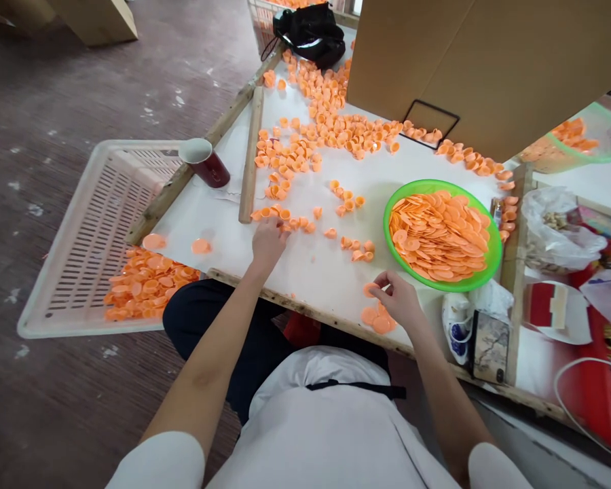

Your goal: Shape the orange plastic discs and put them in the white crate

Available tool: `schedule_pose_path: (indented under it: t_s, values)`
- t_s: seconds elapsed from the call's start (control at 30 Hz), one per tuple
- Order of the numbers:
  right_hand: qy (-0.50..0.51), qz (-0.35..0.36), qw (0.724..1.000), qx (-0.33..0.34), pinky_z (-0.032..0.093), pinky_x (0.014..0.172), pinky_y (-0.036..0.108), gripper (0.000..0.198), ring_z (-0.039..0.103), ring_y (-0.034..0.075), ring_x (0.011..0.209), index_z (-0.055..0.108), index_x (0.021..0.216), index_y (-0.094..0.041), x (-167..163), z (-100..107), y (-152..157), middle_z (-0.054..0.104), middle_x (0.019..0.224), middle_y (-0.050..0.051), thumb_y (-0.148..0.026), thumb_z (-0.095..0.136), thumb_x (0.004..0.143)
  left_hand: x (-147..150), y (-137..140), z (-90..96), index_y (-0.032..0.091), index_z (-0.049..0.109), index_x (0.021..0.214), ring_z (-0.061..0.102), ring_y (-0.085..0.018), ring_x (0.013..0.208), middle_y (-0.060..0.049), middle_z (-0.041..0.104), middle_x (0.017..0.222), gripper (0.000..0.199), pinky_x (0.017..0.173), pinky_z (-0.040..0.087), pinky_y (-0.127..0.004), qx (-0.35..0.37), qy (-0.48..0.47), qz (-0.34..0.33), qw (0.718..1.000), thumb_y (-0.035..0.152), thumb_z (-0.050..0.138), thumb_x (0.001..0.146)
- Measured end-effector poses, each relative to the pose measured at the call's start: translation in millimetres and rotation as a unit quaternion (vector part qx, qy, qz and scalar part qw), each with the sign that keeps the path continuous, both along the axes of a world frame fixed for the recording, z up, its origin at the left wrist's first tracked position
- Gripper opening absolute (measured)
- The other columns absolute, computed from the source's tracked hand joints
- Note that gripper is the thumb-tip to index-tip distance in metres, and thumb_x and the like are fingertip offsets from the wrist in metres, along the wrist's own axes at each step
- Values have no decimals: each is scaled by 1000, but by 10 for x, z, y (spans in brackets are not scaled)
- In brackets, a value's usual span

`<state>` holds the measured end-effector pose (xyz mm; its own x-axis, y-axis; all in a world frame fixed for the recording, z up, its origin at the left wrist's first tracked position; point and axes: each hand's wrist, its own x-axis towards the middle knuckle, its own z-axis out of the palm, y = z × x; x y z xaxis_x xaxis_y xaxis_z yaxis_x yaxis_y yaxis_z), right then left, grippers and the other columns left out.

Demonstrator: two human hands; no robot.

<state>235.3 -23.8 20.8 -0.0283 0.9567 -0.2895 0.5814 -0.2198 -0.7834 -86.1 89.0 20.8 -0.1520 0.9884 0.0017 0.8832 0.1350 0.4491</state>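
Note:
My left hand (269, 242) reaches to the near end of a wooden strip, its fingers bent together on a small orange plastic cup (284, 226) in a row of similar cups. The fingertips partly hide what they grip. Nearer the table's front edge, my right hand (398, 299) pinches a flat orange plastic disc (371, 290) between thumb and fingers. Just below it, several loose orange discs (379, 318) lie on the white tabletop (305, 261). A green bowl (393, 255) heaped with orange discs stands beyond my right hand. Many orange cups (336, 132) spread across the far table.
A pink-white basket (71, 272) with orange pieces stands at the left, below the table. A dark red mug (211, 166) stands behind the wooden strip (252, 156). A large cardboard box (468, 68) rises at the back. A phone (490, 348) leans at the right edge.

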Motion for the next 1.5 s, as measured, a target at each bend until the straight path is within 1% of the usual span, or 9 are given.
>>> schedule_pose_path:
  t_s: [0.1,0.3,0.5,0.77,0.93,1.13,1.27,1.37,1.5]
  values:
    - [114,-27,993,-33,48,58,31,29,59,16,56,57,81,-22,-90,-60,-33,66,71,1,-48,67,76,-34,-99,-27,15,58,100,59,-18,84,-9,60,101,20,82,48,-31,4,-23,12,1000,23,58,82]
    - [253,-52,964,-71,55,67,34,32,63,17,66,57,78,-20,-374,-168,-22,63,70,1,-50,68,74,226,-713,298,17,63,90,60,-16,80,-7,56,96,21,80,50,-28,-8,-57,-62,996,7,48,80]
    - [285,-77,953,-62,54,65,31,34,61,14,68,57,89,-19,-593,-142,-34,63,86,2,-40,74,68,523,-1056,-28,18,63,91,59,-18,89,-7,56,95,25,85,50,-32,-37,-76,-153,985,5,43,84]
    - [271,-115,952,-78,54,70,31,38,61,15,74,58,91,-19,-532,-159,-119,64,92,4,-43,73,66,676,-889,28,18,54,119,53,-24,104,-12,51,116,40,88,48,-37,3,-34,-150,988,7,54,81]
    - [278,-112,951,-71,54,69,32,37,61,15,72,59,88,-19,-521,-198,-112,64,87,3,-45,73,66,742,-704,-89,18,60,102,54,-25,101,-11,59,103,18,89,45,-37,-16,-29,-177,984,14,55,85]
    - [301,-156,937,-81,55,70,32,37,62,16,76,59,87,-20,-504,-252,-91,64,84,3,-46,74,65,753,-888,3,18,58,100,59,-16,74,-4,61,89,22,73,48,-29,-122,-122,-184,968,33,64,84]
    - [295,-152,939,-87,53,62,28,38,60,15,71,58,89,-19,-539,-349,-54,62,83,2,-48,71,67,770,-954,-92,17,63,89,60,-14,74,-7,56,101,16,73,49,-28,-106,-128,-167,972,32,65,83]
    - [279,-140,947,-77,47,54,24,37,57,13,66,59,88,-19,-573,-359,-17,62,80,2,-48,70,68,721,-952,-160,18,65,98,59,-12,67,-7,55,106,24,75,50,-30,-93,-155,-134,974,37,63,84]
    - [293,-150,942,-71,44,50,24,35,53,12,61,59,85,-19,-636,-313,12,60,76,1,-46,72,67,637,-973,-23,18,65,101,59,-12,68,-6,63,97,25,76,48,-28,-75,-227,-72,968,37,52,91]
